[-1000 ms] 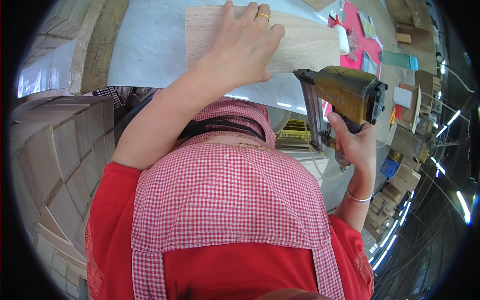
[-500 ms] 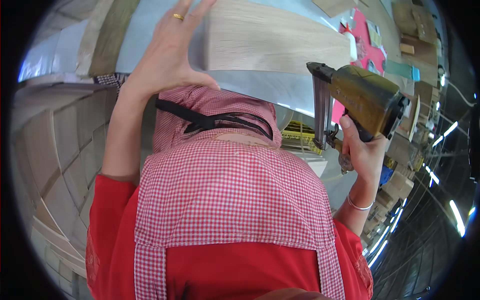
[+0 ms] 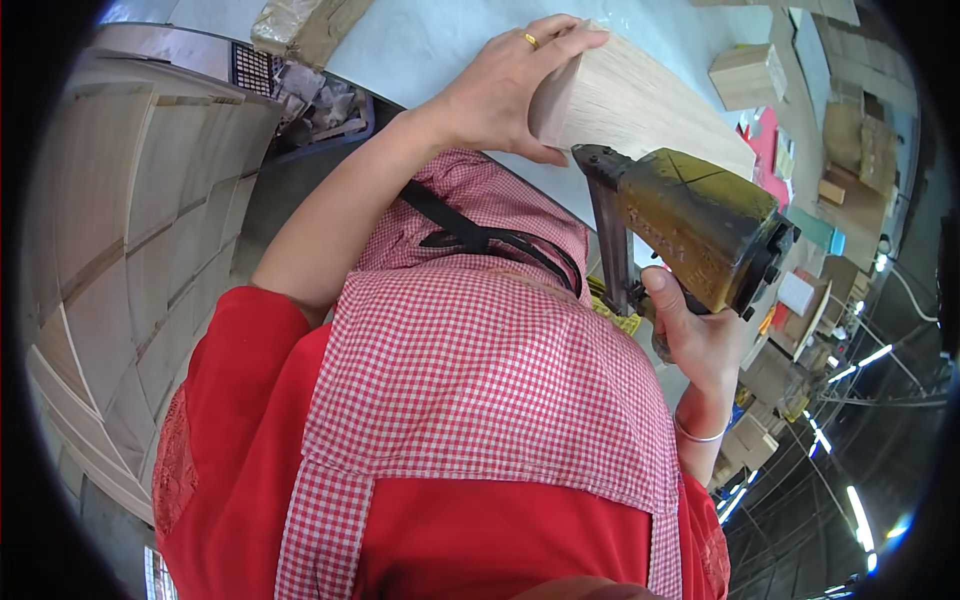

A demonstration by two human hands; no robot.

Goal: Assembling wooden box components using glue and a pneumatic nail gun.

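Observation:
My left hand (image 3: 500, 90), with a gold ring on one finger, grips the near end of a pale wooden board (image 3: 640, 105) that lies over the white worktable (image 3: 420, 40). My right hand (image 3: 695, 335) is closed around the handle of a worn yellow-brown nail gun (image 3: 700, 225). The gun's dark nose sits right beside the end of the board, just under my left thumb. A red shirt and a red-and-white checked apron (image 3: 480, 400) fill the lower middle of the view.
Stacks of light wooden panels (image 3: 130, 230) stand at the left. A dark crate of clutter (image 3: 310, 95) sits by the table edge. Small wooden boxes (image 3: 745, 75) and coloured items lie at the far right. Yellow nail strips (image 3: 615, 310) show behind the gun.
My left hand lifted off the board's flat face, spread open, and now grips the board's end. The nail gun has come closer to that end.

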